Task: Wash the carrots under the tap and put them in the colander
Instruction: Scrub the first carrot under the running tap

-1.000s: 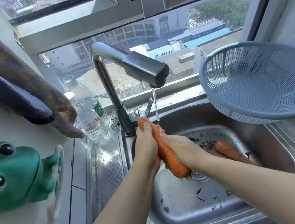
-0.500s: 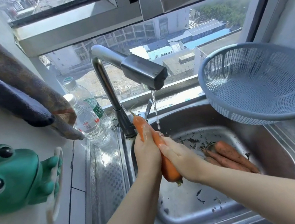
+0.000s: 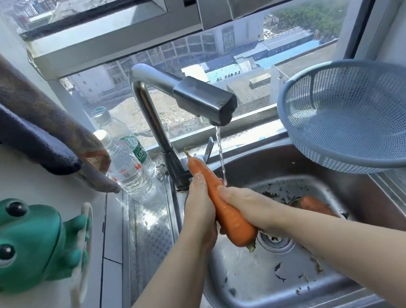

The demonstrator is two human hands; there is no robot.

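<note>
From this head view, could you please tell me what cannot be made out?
All head view:
- Carrot in the sink: mostly behind the right forearm; any others hidden.
- Held carrot: middle covered by left hand and right hand.
- Colander: cut off by the right edge.
- Bottle labels: too small to read.

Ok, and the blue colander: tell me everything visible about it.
The colander is a round, shallow, grey-blue mesh bowl, plastic by its look, with a solid rim and a slotted band beneath. It stands tilted at the far right corner of the sink, mouth toward the camera. It is empty; what props it is hidden.
</note>
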